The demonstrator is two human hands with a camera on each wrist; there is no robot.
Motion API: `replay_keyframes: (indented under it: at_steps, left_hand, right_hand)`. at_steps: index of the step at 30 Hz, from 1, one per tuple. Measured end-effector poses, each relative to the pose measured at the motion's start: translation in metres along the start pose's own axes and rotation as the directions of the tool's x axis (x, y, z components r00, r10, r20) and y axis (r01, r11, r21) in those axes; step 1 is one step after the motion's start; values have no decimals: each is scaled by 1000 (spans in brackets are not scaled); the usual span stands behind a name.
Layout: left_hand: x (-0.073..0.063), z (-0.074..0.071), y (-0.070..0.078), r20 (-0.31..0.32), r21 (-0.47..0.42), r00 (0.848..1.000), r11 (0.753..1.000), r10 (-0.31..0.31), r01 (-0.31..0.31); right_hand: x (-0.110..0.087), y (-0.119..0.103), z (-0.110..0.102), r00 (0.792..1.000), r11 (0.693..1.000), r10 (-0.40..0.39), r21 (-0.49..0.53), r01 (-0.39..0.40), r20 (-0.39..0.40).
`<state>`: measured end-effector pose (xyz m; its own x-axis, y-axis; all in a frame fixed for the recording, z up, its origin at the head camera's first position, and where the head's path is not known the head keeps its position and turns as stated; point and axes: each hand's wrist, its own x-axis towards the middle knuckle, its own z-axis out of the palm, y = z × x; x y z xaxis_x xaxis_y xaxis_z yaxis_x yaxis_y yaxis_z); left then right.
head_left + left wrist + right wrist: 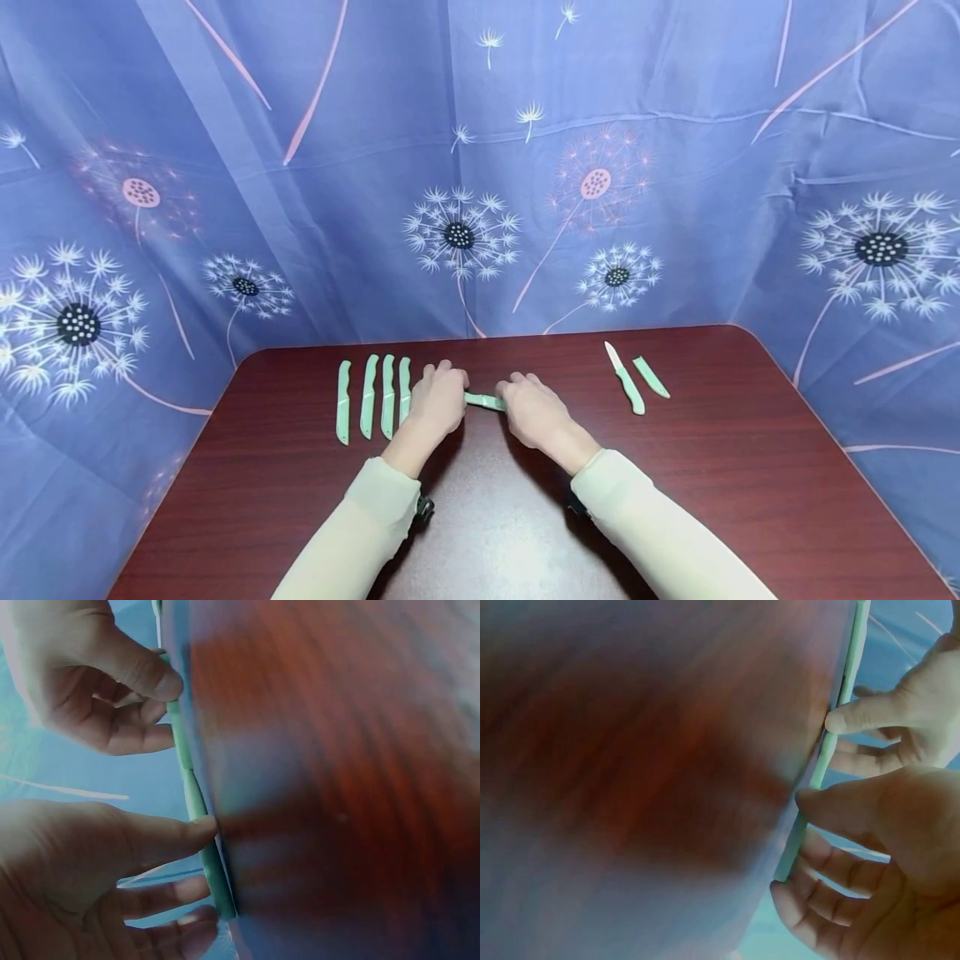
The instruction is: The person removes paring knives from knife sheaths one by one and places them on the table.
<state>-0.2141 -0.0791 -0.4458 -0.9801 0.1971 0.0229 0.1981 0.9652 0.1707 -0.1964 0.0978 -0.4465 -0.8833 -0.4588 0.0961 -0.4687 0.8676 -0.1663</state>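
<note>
Near the middle of the table, both hands hold a light green sheathed paring knife (486, 402) lying crosswise. My left hand (439, 397) pinches its left part, which looks like the handle, between thumb and fingers. On the other end, my right hand (534, 410) pinches what looks like the sheath (180, 735). A seam shows between the two parts in the left wrist view; no bare blade is visible there. In the right wrist view, the right thumb and fingers (817, 859) press along the green piece.
Several sheathed green knives (343, 404) lie in a row left of the left hand, one partly hidden by it. To the right, an unsheathed green-handled knife (628, 390) lies beside a loose green sheath (651, 377). A blue dandelion-print curtain (360, 250) hangs behind the brown table (712, 500).
</note>
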Motion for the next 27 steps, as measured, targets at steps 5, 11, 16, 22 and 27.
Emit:
replay_keyframes:
  at_steps: [5,11,16,22,27]
  left_hand:
    - [-2,2,-3,-107,65,991,995,84,-77]
    - [-4,3,-5,-227,89,956,981,187,-171]
    - [-4,2,-3,-318,90,917,970,241,-224]
    - [-7,-4,0,-393,110,873,957,288,-267]
    - [-10,-9,2,-445,131,837,948,318,-290]
  right_hand:
    - [-3,4,-2,999,999,-15,-40,14,-37]
    - [-4,11,-6,986,988,-94,-138,75,-136]
    - [-4,17,-9,959,973,-162,-200,116,-231]
    - [-6,22,-17,924,957,-222,-249,147,-311]
    - [-8,25,-23,899,949,-263,-262,175,-350]
